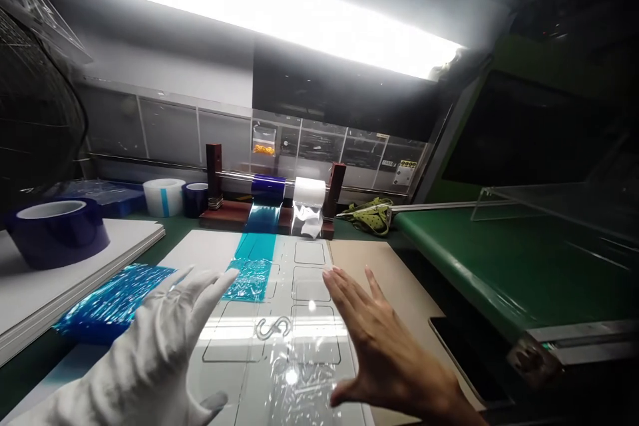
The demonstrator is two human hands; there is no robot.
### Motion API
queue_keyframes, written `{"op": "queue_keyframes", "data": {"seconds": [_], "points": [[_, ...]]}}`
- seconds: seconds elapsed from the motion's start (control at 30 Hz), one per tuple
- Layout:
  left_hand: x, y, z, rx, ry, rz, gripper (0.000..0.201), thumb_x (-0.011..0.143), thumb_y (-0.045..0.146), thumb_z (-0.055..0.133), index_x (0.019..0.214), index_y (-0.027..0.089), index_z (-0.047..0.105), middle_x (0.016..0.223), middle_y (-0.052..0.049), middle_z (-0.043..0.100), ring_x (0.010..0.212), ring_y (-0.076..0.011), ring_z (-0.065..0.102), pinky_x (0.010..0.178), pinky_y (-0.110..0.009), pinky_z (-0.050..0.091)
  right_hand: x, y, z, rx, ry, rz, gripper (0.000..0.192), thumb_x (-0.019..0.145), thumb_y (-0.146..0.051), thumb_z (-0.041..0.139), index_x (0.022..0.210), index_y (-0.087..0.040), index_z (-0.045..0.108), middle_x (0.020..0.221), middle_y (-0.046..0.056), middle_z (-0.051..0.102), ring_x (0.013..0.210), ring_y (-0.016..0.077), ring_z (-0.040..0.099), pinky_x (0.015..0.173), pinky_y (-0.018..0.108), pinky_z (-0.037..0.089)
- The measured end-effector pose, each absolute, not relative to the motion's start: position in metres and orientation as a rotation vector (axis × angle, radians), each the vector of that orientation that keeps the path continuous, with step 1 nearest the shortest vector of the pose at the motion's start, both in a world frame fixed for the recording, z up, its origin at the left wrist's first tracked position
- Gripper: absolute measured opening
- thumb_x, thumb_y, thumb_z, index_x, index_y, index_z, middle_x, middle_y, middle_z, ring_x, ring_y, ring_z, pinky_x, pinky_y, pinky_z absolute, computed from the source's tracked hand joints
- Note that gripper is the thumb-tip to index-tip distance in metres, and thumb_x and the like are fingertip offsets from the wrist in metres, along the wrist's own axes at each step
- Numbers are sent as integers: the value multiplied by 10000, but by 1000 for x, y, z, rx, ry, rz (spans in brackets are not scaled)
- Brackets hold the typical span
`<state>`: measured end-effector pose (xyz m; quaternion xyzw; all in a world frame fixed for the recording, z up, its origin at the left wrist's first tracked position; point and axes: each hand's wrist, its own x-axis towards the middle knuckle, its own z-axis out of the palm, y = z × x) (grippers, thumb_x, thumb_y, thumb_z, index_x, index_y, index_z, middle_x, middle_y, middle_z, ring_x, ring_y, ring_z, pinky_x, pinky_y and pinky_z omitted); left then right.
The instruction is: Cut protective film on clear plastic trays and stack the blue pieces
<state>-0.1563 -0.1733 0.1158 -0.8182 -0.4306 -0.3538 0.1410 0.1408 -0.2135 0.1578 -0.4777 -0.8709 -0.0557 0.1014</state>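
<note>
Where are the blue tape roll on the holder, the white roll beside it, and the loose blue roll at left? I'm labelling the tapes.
blue tape roll on the holder point(268, 186), head view, front of roll.
white roll point(309, 191), head view, front of roll.
loose blue roll point(58, 231), head view, outer side wall.

The left hand point(160, 346) wears a white glove; the right hand point(384, 346) is bare. A translucent blue film strip point(257, 249) runs from a dark blue roll point(268, 185) beside a white roll point(309, 191). The clear sheet point(279, 339) carries grey rounded-rectangle outlines and an S shape. The conveyor point(499, 259) is green. A crumpled cloth point(372, 215) looks yellow-green, perhaps dotted.
</note>
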Motion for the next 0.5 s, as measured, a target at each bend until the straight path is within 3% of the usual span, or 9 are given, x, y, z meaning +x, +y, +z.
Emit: {"op": "queue_keyframes", "data": {"seconds": [0.13,0.27,0.4,0.5], "points": [[-152,-180,111,-2457,-1291,-1102,1025,608,525,649,1478,261,175,1384,-139,440,1287,-411,404,1057,-628,347,147,-212,149,-1451,-2511,101,1391,553,-507,846,1522,-195,-101,1558,185,230,1426,378,192,1129,647,145],[-137,-183,93,-2871,-1384,-1363,994,685,629,563,1485,279,89,1531,-105,280,1384,-349,307,1127,-591,304,147,-207,131,-1413,-2417,466,1308,557,-562,815,1536,-202,25,1560,182,229,1412,418,155,1075,648,283],[-122,-180,75,-3038,-1462,-1664,1050,661,745,527,1482,302,43,1571,-79,171,1420,-327,238,1150,-566,278,148,-200,120,-1301,-2376,529,1326,527,-528,845,1534,-221,38,1550,182,263,1409,387,222,1091,620,267],[-127,-169,76,-3065,-1445,-1498,1094,630,662,596,1480,292,14,1550,-104,201,1392,-336,287,1128,-574,302,156,-198,124,-1303,-2421,421,1307,563,-576,807,1531,-217,4,1530,196,306,1396,395,267,1075,640,285]]}}
